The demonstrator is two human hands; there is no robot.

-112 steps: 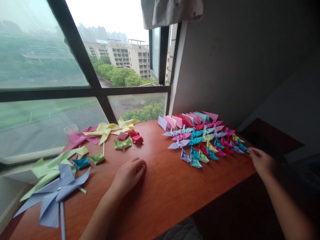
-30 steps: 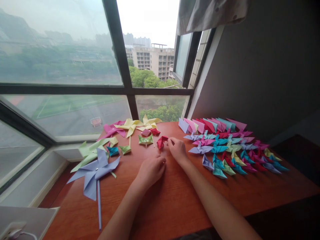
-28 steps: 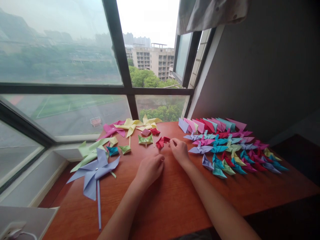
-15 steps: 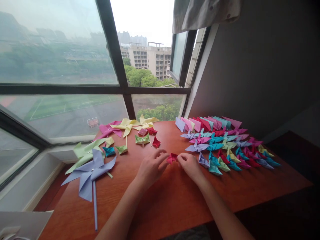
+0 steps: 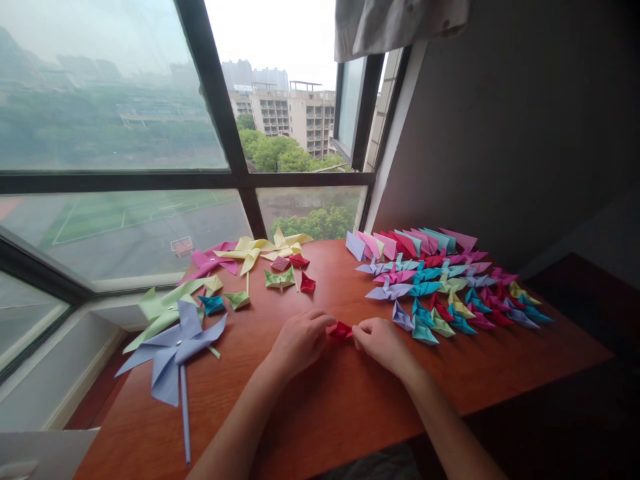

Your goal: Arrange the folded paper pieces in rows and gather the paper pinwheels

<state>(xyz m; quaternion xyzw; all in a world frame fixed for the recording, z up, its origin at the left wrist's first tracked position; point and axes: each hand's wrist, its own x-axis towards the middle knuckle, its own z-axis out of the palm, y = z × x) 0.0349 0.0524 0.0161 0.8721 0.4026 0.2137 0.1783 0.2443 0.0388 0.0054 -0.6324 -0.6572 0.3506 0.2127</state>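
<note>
Stretching under a wide window [image 5: 125, 133], the reddish wooden bench [image 5: 325, 413] meets a dark wall [image 5: 500, 120]; both hands, left hand [image 5: 299, 341] and right hand [image 5: 383, 343], pinch a red folded paper [image 5: 342, 331] mid-bench, beside rows of folded pieces [image 5: 440, 287]

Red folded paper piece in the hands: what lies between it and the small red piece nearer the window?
Head view: only bare tabletop lies between red folded piece and small red piece.
</note>
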